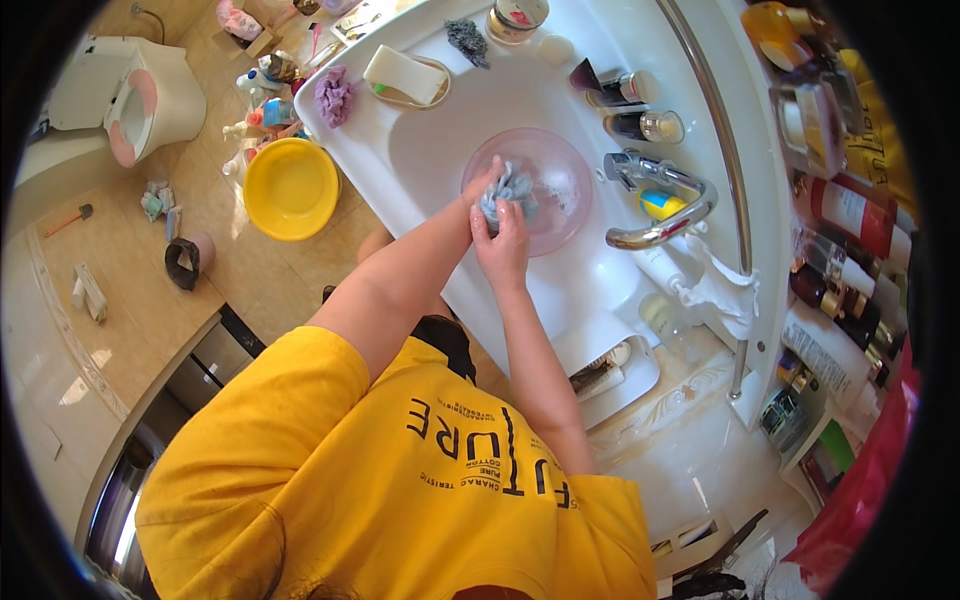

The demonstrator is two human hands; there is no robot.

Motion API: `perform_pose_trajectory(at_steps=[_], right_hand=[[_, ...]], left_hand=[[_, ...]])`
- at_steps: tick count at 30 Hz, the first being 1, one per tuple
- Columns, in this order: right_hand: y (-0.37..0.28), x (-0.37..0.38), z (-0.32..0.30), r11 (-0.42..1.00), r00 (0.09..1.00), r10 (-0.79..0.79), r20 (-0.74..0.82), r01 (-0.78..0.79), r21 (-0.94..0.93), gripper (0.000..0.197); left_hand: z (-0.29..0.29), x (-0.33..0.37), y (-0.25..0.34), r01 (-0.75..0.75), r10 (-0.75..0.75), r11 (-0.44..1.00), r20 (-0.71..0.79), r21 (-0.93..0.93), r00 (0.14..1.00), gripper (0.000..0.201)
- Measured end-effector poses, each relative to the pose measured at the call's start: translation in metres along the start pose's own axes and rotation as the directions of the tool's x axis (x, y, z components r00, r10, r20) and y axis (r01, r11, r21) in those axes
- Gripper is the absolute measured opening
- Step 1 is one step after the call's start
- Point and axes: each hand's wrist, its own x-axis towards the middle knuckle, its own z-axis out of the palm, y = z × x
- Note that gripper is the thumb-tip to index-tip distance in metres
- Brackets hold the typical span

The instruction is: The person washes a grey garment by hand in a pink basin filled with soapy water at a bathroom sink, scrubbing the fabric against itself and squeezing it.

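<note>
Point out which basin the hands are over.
The see-through pink basin, inside the white sink: the left hand and right hand hold a grey-blue cloth over it. The yellow basin stands outside the sink.

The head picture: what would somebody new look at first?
Probably the bright yellow shirt, big at the bottom, then the yellow tub left of the white sink. Near the middle, the left hand and right hand hold a wet-looking blue-grey cloth at a pink bowl.
</note>
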Motion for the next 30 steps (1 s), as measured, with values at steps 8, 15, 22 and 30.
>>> perform_pose_trajectory(at_steps=[8, 15, 22, 30], right_hand=[[0.008, 0.011, -0.012, 0.993, 0.999, 0.001, -0.047, -0.007, -0.118, 0.023], [0.067, 0.034, -0.013, 0.981, 0.997, 0.078, -0.019, -0.080, -0.174, 0.029], [0.122, 0.046, -0.014, 0.905, 0.955, 0.221, 0.197, -0.126, -0.406, 0.031], [0.136, 0.018, 0.021, 0.823, 0.766, 0.370, 0.526, -0.008, -0.567, 0.052]], left_hand=[[0.025, -0.022, -0.003, 0.027, -0.010, 0.992, -0.142, 0.119, 0.990, 0.042], [0.032, -0.043, -0.026, -0.018, 0.092, 0.977, -0.344, 0.215, 0.935, 0.038], [0.008, -0.050, -0.004, 0.099, -0.058, 0.989, -0.339, 0.106, 0.939, 0.051], [0.001, -0.049, 0.005, 0.174, -0.130, 0.974, -0.272, 0.143, 0.953, 0.078]])
